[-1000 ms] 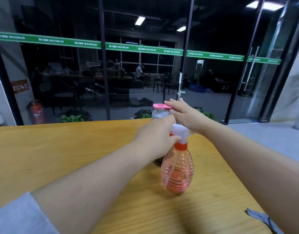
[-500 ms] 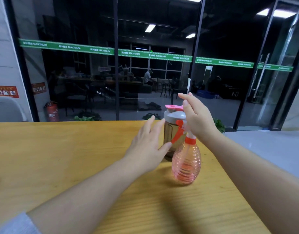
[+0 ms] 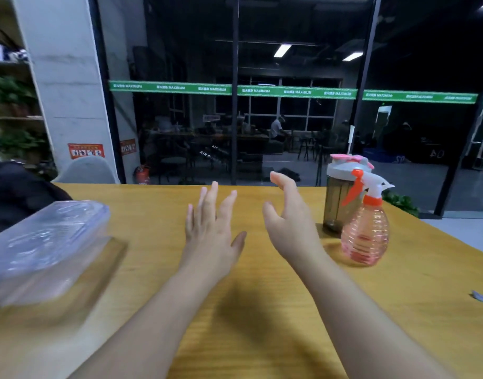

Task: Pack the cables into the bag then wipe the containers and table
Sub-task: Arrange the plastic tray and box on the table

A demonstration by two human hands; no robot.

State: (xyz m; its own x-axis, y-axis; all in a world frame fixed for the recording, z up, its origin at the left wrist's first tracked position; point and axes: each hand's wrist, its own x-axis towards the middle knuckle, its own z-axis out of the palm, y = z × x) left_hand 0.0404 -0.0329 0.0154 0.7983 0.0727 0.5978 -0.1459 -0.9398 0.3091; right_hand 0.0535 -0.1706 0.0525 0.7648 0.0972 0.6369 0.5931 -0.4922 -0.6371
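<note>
Head view: both hands hover above the wooden table (image 3: pixel 262 310), apart from everything.
Left hand (image 3: pixel 210 228): fingers straight and spread, empty.
Right hand (image 3: pixel 289 222): fingers relaxed, empty.
Clear container (image 3: pixel 43 242): at the table's left edge, lidded; probably light, stiff, slick plastic; best gripped by both long sides.
Shaker bottle (image 3: pixel 341 198): far right, just behind the spray bottle (image 3: pixel 366 233).
Hard to make out: container blurred and cut off at left; no cables or cloth identifiable; dark shape behind may be the bag, cannot tell.
</note>
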